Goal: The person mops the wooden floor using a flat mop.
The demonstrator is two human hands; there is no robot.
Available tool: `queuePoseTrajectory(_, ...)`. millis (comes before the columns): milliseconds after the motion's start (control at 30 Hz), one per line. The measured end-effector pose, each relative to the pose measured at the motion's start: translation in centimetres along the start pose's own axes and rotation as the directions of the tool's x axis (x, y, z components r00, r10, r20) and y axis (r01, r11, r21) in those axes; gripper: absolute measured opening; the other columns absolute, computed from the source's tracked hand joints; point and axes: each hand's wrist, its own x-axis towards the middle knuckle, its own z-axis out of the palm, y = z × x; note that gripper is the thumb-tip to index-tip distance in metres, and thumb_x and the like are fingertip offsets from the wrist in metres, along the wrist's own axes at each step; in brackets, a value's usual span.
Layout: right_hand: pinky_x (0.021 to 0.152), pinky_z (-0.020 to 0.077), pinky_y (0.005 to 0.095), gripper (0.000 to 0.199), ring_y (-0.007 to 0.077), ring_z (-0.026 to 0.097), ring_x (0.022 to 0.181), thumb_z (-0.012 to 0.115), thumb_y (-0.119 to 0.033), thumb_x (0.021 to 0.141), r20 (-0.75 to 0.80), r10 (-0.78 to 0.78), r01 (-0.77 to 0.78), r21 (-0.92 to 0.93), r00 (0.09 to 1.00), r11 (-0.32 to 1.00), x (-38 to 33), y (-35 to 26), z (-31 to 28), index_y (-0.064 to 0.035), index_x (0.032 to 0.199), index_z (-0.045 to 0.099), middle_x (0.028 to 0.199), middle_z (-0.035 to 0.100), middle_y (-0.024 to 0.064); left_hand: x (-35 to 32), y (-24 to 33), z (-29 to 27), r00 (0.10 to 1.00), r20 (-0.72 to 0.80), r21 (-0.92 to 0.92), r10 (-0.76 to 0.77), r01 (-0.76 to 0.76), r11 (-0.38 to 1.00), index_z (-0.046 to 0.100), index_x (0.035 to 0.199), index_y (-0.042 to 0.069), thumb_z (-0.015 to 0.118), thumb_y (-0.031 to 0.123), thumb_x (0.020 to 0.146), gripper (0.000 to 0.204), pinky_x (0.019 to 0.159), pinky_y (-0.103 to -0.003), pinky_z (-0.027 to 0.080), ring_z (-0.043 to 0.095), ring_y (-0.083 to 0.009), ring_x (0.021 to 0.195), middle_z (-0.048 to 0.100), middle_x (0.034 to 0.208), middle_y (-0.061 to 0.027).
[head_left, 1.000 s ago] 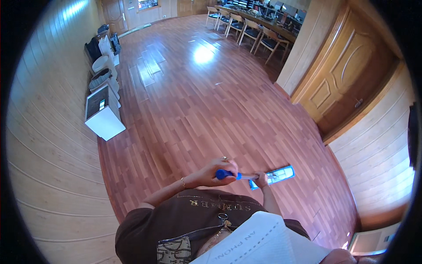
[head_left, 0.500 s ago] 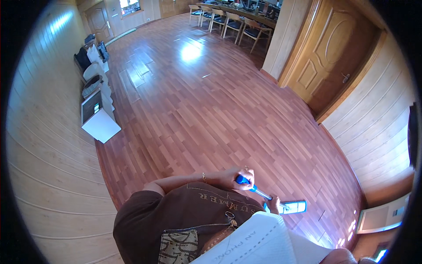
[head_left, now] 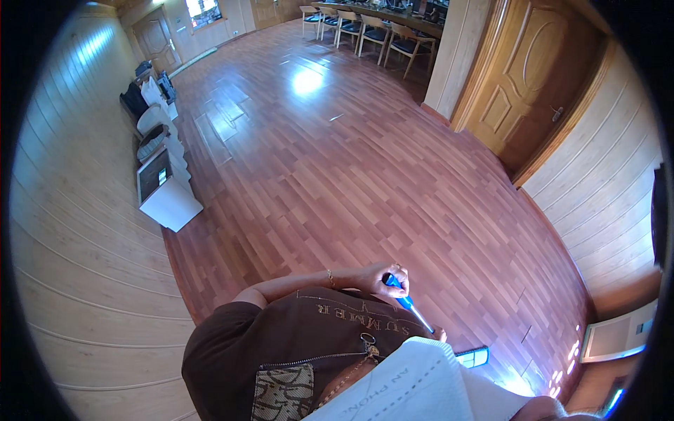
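- Mop handle [head_left: 409, 306], blue at the top and silver lower down, slants from the left hand down to the right, close against the person's body at the near edge of the scene.
- Left hand [head_left: 375, 278] is closed around the blue top end of the handle, with a thin bracelet [head_left: 330, 278] on its wrist.
- Right hand [head_left: 439, 334] shows only as a sliver lower on the shaft, behind a pale cloth [head_left: 414, 386] with print on it; whether it grips the shaft cannot be told.
- Mop head [head_left: 473, 357], a flat dark pad with a blue edge, lies on the wooden floor [head_left: 365, 175] at near right, just beside the cloth.
- White box [head_left: 167, 196] with a dark screen-like face stands on the floor against the left wall, with a row of dark and white items [head_left: 151, 105] behind it, farther along the same wall.
- Chairs [head_left: 379, 38] stand in a line at a long surface at the far end, well apart from the mop.
- Brown panelled door [head_left: 540, 91] is on the far right, shut, with a handle on its right side.
- Low white unit [head_left: 618, 337] sits against the right wall near the mop head.
- Bright window glare lies on the floor in the far middle.
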Motion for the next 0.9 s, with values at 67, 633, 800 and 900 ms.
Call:
queuePoseTrajectory(67, 0.066, 0.0502, 0.0426, 0.025, 0.0332, 0.064, 0.069, 0.074, -0.037, 0.068, -0.007, -0.062, 0.062, 0.020, 0.998, 0.998, 0.0, -1.4, 1.2, -0.0137, 0.070, 0.066, 0.068, 0.063, 0.0117, -1.9, 0.3, -1.0, 0.996, -0.055, -0.013, 0.068, -0.069, 0.998, 0.068, 0.085, 0.005, 0.068, 0.016, 0.082, 0.012, 0.065, -0.030, 0.042, 0.056, -0.0154, 0.071, 0.061, 0.077, -0.0051)
queuePoseTrajectory(633, 0.061, 0.0485, 0.0446, 0.021, 0.0349, 0.064, 0.070, 0.074, -0.026, 0.064, 0.026, -0.575, 0.549, 0.268, 0.818, 0.792, 2.4, -29.1, 5.1, -0.0101, 0.074, 0.065, 0.069, 0.062, 0.0162, -19.0, 16.2, -9.8, 0.882, -0.291, 0.375, 0.370, -0.251, 0.892, 0.058, 0.071, 0.008, 0.066, 0.012, 0.073, 0.009, 0.059, -0.037, 0.037, 0.051, -0.0259, 0.062, 0.053, 0.068, -0.0070)
queuePoseTrajectory(800, 0.062, 0.0514, 0.0437, 0.023, 0.0372, 0.065, 0.072, 0.075, -0.028, 0.065, 0.280, -0.744, 0.696, 0.265, 0.606, 0.667, 4.9, -36.0, 11.5, -0.0097, 0.077, 0.068, 0.072, 0.063, 0.0188, -25.4, 19.5, -9.8, 0.843, -0.337, 0.522, 0.419, -0.203, 0.829, 0.053, 0.063, 0.010, 0.066, 0.012, 0.069, 0.015, 0.054, -0.038, 0.031, 0.047, -0.0247, 0.053, 0.046, 0.059, -0.0047)
queuePoseTrajectory(900, 0.055, 0.0428, 0.0458, 0.019, 0.0393, 0.059, 0.064, 0.068, -0.021, 0.065, 0.305, -0.851, 0.763, 0.382, 0.429, 0.521, 4.1, -41.9, 14.4, -0.0040, 0.069, 0.059, 0.065, 0.057, 0.0208, -29.0, 21.1, -9.1, 0.786, -0.418, 0.590, 0.456, -0.147, 0.794, 0.052, 0.063, 0.010, 0.067, 0.012, 0.069, 0.016, 0.053, -0.038, 0.031, 0.046, -0.0241, 0.051, 0.045, 0.059, -0.0037)
